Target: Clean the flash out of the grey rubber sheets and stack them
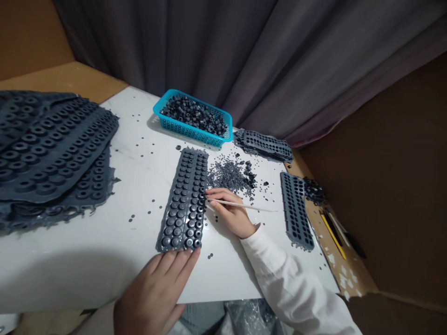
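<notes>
A dark grey rubber sheet with rows of raised round caps point(183, 200) lies lengthwise on the white table. My left hand point(159, 284) rests at its near end, fingers stretched out side by side with the tips on its edge. At the sheet's right edge, my right hand point(232, 211) pinches a thin pale stick point(244, 205). The stick's tip end is by the caps, and its other end points right. Beyond my right hand sits a pile of small dark discs and bits point(230, 176).
A turquoise basket point(192, 127) of small dark parts stands at the back. Large studded sheets point(59, 153) are stacked at left. Perforated sheets lie at the back right point(263, 145) and right point(296, 209). A yellow tool point(333, 233) lies near the right edge, before a brown panel.
</notes>
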{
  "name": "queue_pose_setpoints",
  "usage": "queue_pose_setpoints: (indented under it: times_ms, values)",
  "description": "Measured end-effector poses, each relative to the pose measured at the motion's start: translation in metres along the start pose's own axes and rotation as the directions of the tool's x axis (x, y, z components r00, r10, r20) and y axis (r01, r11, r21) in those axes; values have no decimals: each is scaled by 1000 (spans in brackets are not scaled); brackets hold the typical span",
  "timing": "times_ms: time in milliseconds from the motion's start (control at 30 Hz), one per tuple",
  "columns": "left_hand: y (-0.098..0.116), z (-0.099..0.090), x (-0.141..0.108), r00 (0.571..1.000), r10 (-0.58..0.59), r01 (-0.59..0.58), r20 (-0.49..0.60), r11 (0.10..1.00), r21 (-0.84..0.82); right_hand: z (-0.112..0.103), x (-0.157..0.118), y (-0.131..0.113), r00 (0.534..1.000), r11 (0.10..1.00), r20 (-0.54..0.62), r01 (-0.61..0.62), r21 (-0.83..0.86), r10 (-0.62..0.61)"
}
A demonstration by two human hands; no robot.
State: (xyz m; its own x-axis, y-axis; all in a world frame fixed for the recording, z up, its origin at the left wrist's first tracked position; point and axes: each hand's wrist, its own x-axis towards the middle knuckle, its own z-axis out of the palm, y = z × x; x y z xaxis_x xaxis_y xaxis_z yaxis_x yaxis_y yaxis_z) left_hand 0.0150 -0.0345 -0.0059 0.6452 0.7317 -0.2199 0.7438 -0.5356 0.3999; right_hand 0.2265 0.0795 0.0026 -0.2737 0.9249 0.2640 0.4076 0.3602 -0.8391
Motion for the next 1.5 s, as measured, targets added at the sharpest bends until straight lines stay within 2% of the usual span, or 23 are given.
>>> queue_pose_setpoints:
  times_ms: [133, 433, 567, 833, 1133, 1333, 1433, 1500]
  values:
    - [2, -1, -1, 1000, -8, 8, 4, 1000, 7, 5, -4, 3, 998, 998, 62, -27, 64, 23]
    - [1, -3, -1, 1000, -2, 2, 3, 1000, 8, 5, -3, 8, 995, 981, 44, -99, 167, 93]
    - [3, -8, 1, 999, -7, 7, 41, 1000, 11, 4, -4, 10, 992, 979, 46, -120, 162, 114]
    - [4, -8, 1, 999, -8, 8, 37, 1000, 18, 5, -4, 7, 998, 996, 47, -38, 81, 35]
    - [6, -19, 2, 995, -18, 16, 103, 1000, 12, 6, -5, 9, 997, 999, 56, 50, 3, -50]
    - [3, -8, 3, 999, -7, 7, 33, 1000, -2, 8, -5, 11, 992, 993, 63, 109, -38, -106]
    - [1, -7, -4, 998, -3, 1, -69, 1000, -30, 9, -5, 11, 991, 991, 52, 126, -45, -124]
    - [-1, -15, -12, 987, 48, -58, -151, 996, -67, 8, -5, 10, 991, 991, 48, 126, -39, -124]
